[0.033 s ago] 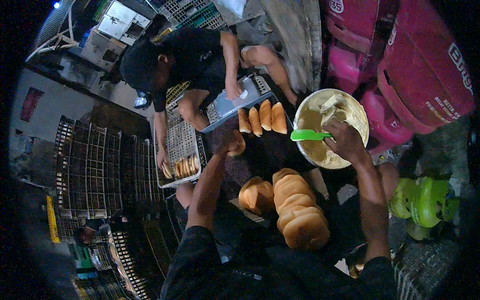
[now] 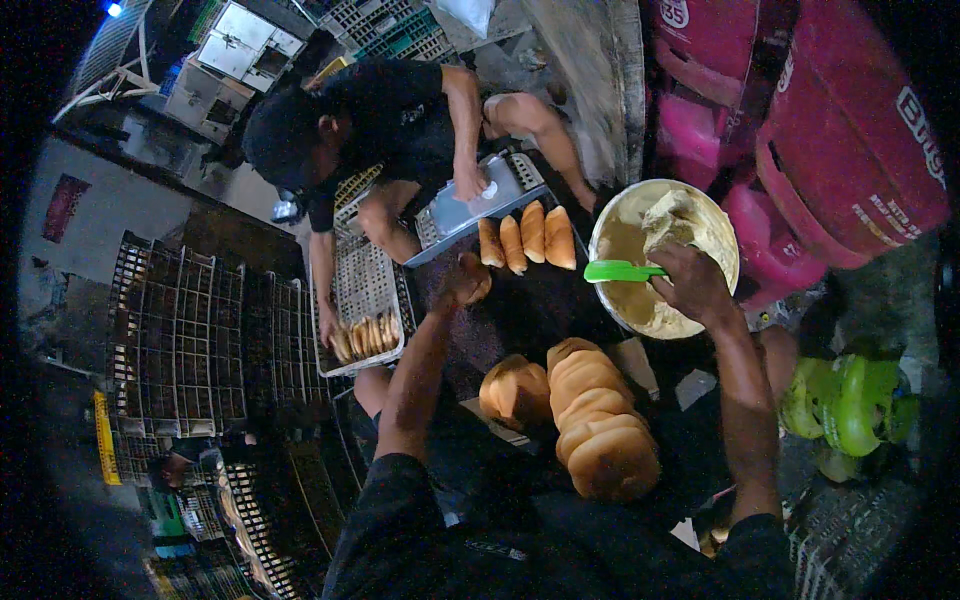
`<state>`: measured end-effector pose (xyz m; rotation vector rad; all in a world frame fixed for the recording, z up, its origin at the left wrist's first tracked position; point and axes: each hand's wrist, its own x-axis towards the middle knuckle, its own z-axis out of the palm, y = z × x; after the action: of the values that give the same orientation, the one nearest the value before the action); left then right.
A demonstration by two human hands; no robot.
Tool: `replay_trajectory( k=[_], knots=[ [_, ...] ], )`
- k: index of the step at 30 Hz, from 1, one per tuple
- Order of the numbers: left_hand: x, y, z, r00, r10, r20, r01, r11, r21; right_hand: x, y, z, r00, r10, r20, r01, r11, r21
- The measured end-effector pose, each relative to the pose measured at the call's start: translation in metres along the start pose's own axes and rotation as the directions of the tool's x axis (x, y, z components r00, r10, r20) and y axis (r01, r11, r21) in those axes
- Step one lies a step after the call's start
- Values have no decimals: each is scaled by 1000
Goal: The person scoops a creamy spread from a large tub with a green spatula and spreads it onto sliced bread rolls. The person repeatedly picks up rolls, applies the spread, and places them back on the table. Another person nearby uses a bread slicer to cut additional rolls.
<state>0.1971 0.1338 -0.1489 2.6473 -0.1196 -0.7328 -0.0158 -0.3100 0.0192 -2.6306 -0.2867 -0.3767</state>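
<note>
My left hand [image 2: 462, 280] is closed round a brown bread bun [image 2: 480, 288], held above dark sprinkles [image 2: 482, 335]. Over the rim of a round tub of pale cream [image 2: 612, 222], my right hand [image 2: 690, 285] grips a green spatula [image 2: 622, 271]. The spatula's broad green end points left; its other end is hidden by my fingers. Close to my body stand a row of stacked round buns [image 2: 600, 410] and a smaller bun group [image 2: 513, 388]. Beyond the sprinkles, several long rolls [image 2: 532, 235] lie side by side against a grey metal tray [image 2: 480, 205].
Across from me a co-worker [image 2: 380, 110] sits with one hand on the tray, the other in a white crate [image 2: 362, 265] holding filled buns [image 2: 368, 335]. Stacked crates [image 2: 180, 340] stand left. Pink gas cylinders [image 2: 850, 140] and green ones [image 2: 850, 405] stand right.
My left hand has turned the bun slightly. The co-worker's hand in the crate has shifted a little, and the bun by it now sits closer to the row. My right hand has barely moved.
</note>
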Motion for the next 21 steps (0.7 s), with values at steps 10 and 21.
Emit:
replay_trajectory(
  k=[10,21],
  knots=[
    [-202,117,61,954,159,255,-251,889,384,-17,37,26,816,393,424,-292,913,-284],
    [-246,89,162,715,689,-117,-295,449,844,-41,99,162,655,435,618,-148,876,-459]
  ],
)
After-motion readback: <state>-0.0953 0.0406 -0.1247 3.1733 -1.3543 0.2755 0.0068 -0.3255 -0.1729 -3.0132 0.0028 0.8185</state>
